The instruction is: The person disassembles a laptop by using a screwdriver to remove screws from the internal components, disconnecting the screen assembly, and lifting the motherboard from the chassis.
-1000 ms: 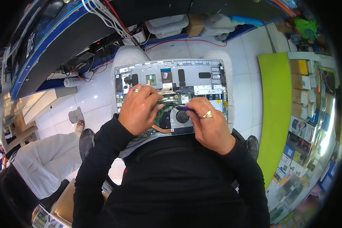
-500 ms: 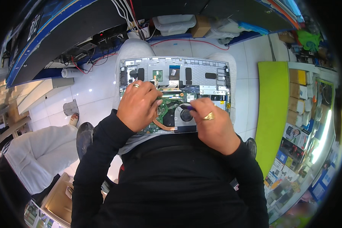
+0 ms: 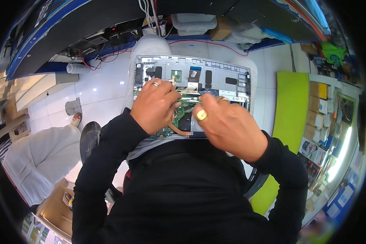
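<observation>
An opened laptop chassis (image 3: pixel 179 63) lies across my lap, its green circuit board (image 3: pixel 165 132) and a copper heat pipe (image 3: pixel 177 130) exposed. My left hand (image 3: pixel 156 105) rests over the board's left part, fingers bent and drawn together; what its fingertips hold, if anything, is hidden. Over the right half my right hand (image 3: pixel 232 124) is closed and turned knuckles up. It covers the purple-handled screwdriver seen in it a moment ago. A dark ribbon cable (image 3: pixel 194 76) stands out near the chassis's far edge.
To the right stands a lime-green panel (image 3: pixel 288 105) beside a glass display case (image 3: pixel 329 134) with boxes. A dark desk with cables (image 3: pixel 148 16) and a clear plastic bin (image 3: pixel 193 24) is ahead. At the left, another person's light-clothed leg (image 3: pixel 44 150) extends over the tiled floor.
My right hand has rolled over and shifted up and right, hiding the screwdriver; its elbow swings outward. My left hand stays on the board. The view has shifted slightly.
</observation>
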`<state>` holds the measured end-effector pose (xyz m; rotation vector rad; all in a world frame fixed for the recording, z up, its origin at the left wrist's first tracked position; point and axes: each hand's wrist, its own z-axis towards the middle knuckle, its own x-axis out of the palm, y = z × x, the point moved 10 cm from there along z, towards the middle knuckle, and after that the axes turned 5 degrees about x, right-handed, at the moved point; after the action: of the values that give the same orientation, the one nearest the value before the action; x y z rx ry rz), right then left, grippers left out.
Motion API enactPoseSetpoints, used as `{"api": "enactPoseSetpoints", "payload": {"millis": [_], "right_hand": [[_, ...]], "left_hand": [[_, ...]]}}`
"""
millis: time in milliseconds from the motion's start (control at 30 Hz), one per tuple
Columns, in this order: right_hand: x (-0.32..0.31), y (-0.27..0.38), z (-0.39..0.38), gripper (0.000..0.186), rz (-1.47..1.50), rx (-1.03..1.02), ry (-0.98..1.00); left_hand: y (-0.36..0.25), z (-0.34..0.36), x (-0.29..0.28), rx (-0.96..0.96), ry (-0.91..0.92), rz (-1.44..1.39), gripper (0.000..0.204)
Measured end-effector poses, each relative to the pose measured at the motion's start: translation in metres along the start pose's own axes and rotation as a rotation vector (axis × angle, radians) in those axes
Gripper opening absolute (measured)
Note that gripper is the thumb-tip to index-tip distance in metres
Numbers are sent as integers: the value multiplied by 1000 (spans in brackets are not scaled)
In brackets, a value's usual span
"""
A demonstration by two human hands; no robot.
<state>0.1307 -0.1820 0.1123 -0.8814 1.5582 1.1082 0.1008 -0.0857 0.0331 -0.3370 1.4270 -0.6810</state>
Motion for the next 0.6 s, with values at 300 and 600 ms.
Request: {"api": "enactPoseSetpoints", "payload": {"millis": [300,600], "right_hand": [[7,-19,-11,6,123,167,98],[9,-23,-14,9,182,196,95]], "left_hand": [[-3,-1,5,45,3,-13,13],[-3,1,5,79,-19,-5,14]]}}
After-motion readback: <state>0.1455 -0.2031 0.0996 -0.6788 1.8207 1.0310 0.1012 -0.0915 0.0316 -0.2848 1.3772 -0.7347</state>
